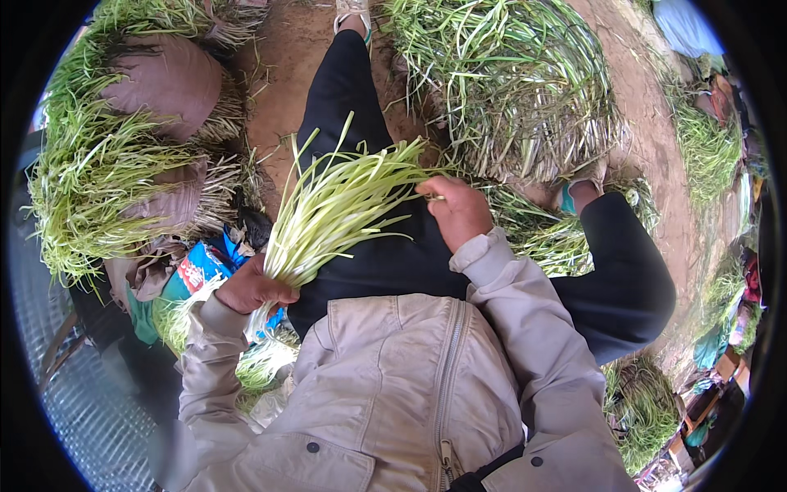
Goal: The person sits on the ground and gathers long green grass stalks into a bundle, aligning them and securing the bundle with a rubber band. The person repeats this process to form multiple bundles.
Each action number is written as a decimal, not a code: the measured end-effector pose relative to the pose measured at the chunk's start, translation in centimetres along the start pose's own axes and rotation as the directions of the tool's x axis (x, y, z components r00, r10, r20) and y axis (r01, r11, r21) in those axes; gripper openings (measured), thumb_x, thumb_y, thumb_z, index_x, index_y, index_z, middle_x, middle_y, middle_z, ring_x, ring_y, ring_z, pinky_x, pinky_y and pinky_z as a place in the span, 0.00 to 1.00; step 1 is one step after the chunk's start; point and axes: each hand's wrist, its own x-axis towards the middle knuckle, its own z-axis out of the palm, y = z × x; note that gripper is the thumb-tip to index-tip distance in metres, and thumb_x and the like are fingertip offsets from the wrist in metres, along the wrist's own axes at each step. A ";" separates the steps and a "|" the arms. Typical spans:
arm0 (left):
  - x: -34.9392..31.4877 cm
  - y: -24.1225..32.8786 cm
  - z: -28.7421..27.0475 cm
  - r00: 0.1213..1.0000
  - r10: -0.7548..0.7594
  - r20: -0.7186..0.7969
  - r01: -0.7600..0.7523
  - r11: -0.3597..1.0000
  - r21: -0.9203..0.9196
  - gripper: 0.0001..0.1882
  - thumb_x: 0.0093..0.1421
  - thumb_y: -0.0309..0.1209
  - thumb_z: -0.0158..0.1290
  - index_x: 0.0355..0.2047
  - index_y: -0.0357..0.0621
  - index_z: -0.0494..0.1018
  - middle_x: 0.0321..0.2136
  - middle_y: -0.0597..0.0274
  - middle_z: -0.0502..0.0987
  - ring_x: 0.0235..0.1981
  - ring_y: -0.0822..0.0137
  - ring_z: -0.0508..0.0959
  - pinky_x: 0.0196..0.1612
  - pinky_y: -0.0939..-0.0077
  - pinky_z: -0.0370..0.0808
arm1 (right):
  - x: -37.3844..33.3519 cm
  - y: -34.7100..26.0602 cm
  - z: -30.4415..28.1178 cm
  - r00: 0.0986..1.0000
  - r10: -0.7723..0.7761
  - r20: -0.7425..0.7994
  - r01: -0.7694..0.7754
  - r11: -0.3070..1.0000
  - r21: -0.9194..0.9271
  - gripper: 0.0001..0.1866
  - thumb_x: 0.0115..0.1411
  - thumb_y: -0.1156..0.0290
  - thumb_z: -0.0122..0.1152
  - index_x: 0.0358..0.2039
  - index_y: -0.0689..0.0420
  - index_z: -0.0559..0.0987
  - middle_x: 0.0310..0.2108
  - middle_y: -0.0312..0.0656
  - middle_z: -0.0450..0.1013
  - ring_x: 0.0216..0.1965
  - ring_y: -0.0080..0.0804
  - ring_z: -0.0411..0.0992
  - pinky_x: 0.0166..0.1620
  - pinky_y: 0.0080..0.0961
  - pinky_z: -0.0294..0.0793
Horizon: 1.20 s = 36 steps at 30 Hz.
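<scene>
A bunch of pale yellow-green garlic chives (336, 205) fans out over my lap. My left hand (256, 287) is closed around its white stem ends, at the left of my lap. The leaves spread up and to the right from that fist. At the right edge of the bunch, my right hand (459, 209) is closed in a pinch at the leaf tips. What exactly sits between its fingertips is partly hidden; thin leaves run into them.
A large heap of green chives (508, 90) lies ahead on the right, on the brown dirt floor (279, 70). Bundles of chives (106, 180) with brown cloth wraps (168, 86) stand at the left. A blue printed bag (205, 262) lies beside my left wrist.
</scene>
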 end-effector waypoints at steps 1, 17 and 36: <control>0.0 0.1 0.0 1.000 0.004 0.009 -0.005 1.000 0.004 0.13 0.51 0.24 0.62 0.38 0.37 0.76 0.19 0.62 0.76 0.13 0.70 0.74 0.15 0.77 0.71 | 0.4 -0.2 0.1 0.993 0.004 0.119 -0.002 1.000 -0.017 0.17 0.54 0.79 0.59 0.45 0.57 0.82 0.42 0.49 0.78 0.43 0.46 0.77 0.47 0.32 0.75; -0.1 0.4 0.1 0.999 0.039 -0.005 -0.039 0.999 -0.036 0.11 0.50 0.24 0.63 0.35 0.34 0.77 0.20 0.60 0.76 0.14 0.69 0.74 0.16 0.75 0.71 | 0.3 2.4 3.8 0.994 -0.105 0.035 0.110 0.969 -0.223 0.02 0.58 0.72 0.62 0.31 0.55 0.78 0.32 0.52 0.74 0.35 0.57 0.75 0.38 0.47 0.74; -0.4 0.0 -0.2 0.998 0.024 -0.054 -0.024 1.000 0.002 0.08 0.50 0.23 0.62 0.30 0.33 0.77 0.17 0.59 0.75 0.12 0.68 0.73 0.15 0.74 0.70 | -0.4 -0.8 1.7 0.997 0.008 0.076 0.011 0.968 -0.250 0.12 0.57 0.69 0.63 0.43 0.52 0.82 0.34 0.48 0.78 0.38 0.52 0.77 0.42 0.41 0.76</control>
